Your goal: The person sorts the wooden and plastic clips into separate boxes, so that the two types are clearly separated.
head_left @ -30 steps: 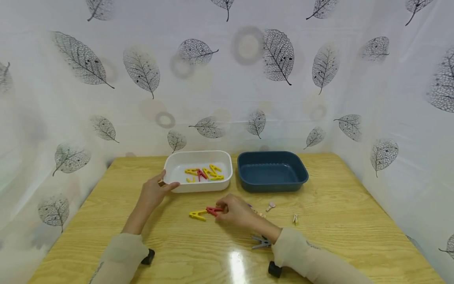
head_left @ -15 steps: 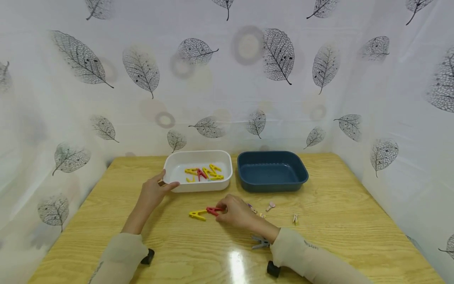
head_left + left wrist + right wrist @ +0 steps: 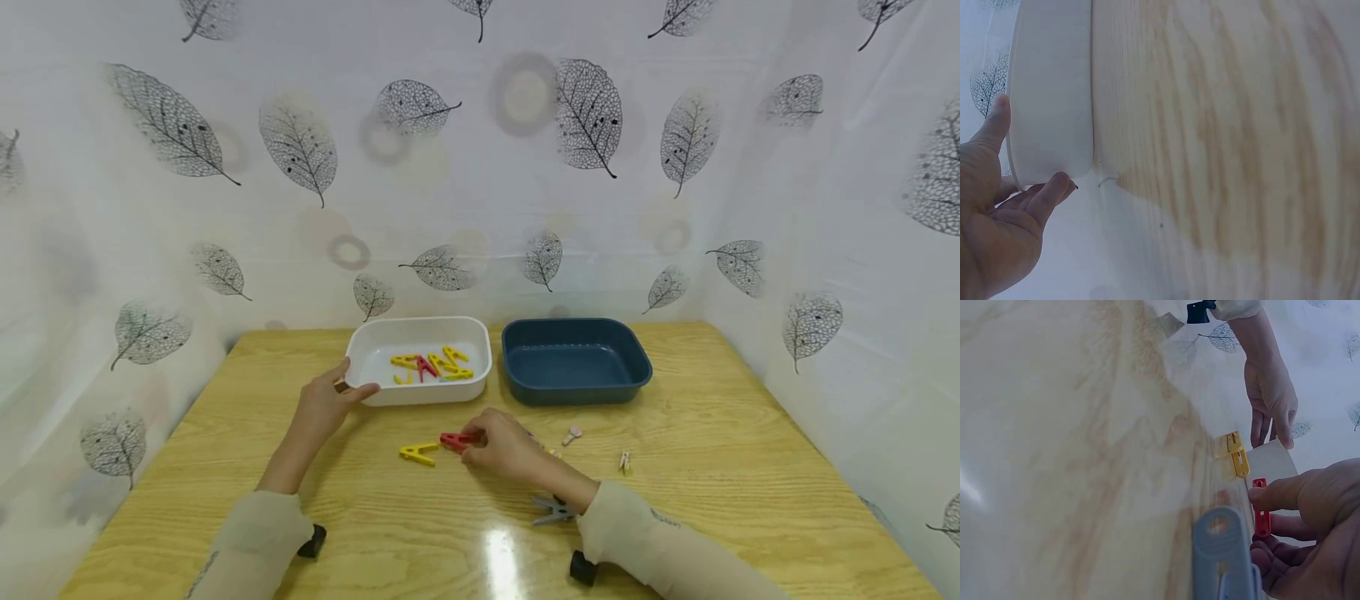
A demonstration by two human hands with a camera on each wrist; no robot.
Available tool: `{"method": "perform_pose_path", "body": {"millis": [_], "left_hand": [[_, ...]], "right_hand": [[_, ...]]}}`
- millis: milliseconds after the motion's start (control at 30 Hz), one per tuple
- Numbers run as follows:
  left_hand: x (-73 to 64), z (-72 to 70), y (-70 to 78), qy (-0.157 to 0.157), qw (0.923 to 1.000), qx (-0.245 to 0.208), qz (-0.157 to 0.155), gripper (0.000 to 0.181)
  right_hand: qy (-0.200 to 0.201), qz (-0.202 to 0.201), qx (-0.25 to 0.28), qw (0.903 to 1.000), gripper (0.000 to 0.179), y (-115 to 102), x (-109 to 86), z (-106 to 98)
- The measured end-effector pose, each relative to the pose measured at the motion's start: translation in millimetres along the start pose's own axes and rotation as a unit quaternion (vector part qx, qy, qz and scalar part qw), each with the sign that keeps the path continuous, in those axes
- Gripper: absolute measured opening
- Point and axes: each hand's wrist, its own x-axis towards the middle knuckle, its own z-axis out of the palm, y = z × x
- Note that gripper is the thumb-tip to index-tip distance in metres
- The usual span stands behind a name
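Observation:
At the front left corner of a white plastic tray [image 3: 420,397], my left hand [image 3: 321,408] grips the wall, thumb and fingers on either side of the corner. In the left wrist view the hand [image 3: 1004,219] holds that same tray [image 3: 1050,94]. My right hand [image 3: 501,444] pinches a red clothespin [image 3: 453,442] low over the table; the right wrist view shows the thumb and fingers on the red clothespin [image 3: 1262,519]. A yellow clothespin [image 3: 417,453] lies just left of it. Inside the tray are several yellow clothespins [image 3: 457,374] and a red one [image 3: 426,368].
Right of the white tray stands a dark blue tray [image 3: 577,395]. A grey clothespin [image 3: 553,510] lies by the right sleeve. Small clips, including a pink one [image 3: 572,435] and a pale one [image 3: 625,462], are scattered to the right, some partly behind the right hand.
The right hand has shifted slightly right with the red clothespin, which now shows a gap from the yellow one. The left hand has stayed on the tray.

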Motion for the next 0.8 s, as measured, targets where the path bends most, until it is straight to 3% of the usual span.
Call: {"method": "perform_pose_path", "body": {"millis": [467,800], "left_hand": [[-0.9,-1.3,0.6,-0.003,1.0000,0.000,-0.003,0.094],[-0.9,-1.3,1.4,-0.005,1.0000,0.005,-0.001,0.095]], "right_hand": [[0.003,0.004,0.024,0.9997,0.021,-2.2,-2.2,-9.9],[0.046,-0.042,0.018,0.9979,0.021,-6.7,2.6,-29.7]]}}
